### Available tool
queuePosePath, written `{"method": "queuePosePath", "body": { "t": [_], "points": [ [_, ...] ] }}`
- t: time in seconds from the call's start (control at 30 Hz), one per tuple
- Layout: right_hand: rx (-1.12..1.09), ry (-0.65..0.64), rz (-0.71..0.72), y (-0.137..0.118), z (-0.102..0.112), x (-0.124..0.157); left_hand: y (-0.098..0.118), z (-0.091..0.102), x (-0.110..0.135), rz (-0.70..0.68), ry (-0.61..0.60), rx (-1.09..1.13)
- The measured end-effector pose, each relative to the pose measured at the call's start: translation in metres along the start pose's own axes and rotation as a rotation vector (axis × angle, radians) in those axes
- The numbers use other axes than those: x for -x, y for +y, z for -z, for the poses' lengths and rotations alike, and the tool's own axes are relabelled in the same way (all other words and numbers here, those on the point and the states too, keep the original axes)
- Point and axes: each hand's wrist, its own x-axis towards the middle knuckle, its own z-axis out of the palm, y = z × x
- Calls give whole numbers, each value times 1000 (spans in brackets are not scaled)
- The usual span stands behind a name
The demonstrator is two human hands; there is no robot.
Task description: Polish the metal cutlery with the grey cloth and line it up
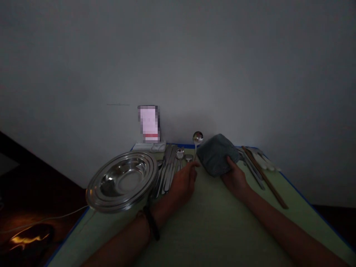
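My left hand [184, 181] is closed around the handle of a spoon [198, 138], whose shiny round bowl points up toward the wall. Most of the handle is hidden by my fingers. In my right hand [235, 178] is a folded grey cloth [218, 155], gripped at its lower right side. The cloth is right beside the spoon; whether they touch I cannot tell. Just left of my left hand lies a row of metal cutlery [168, 172], with knives, spoons and other pieces side by side.
Nested steel bowls [94, 191] stand at the table's left. A lit phone [149, 122] leans upright at the back wall. Brown chopsticks [268, 181], a metal utensil [256, 174] and white spoons [265, 162] lie on the right of the green table [222, 230]. A cable [63, 216] hangs off the left edge.
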Motion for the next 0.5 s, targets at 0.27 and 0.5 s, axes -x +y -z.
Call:
{"method": "queuePosePath", "body": {
  "t": [0.27, 0.5],
  "points": [
    [86, -198, -79, -8, -25, 21, 5, 6, 17, -29, 81, 174],
    [-47, -329, -213, -20, -64, 31, 9, 16, 33, -14, 70, 204]
  ]
}}
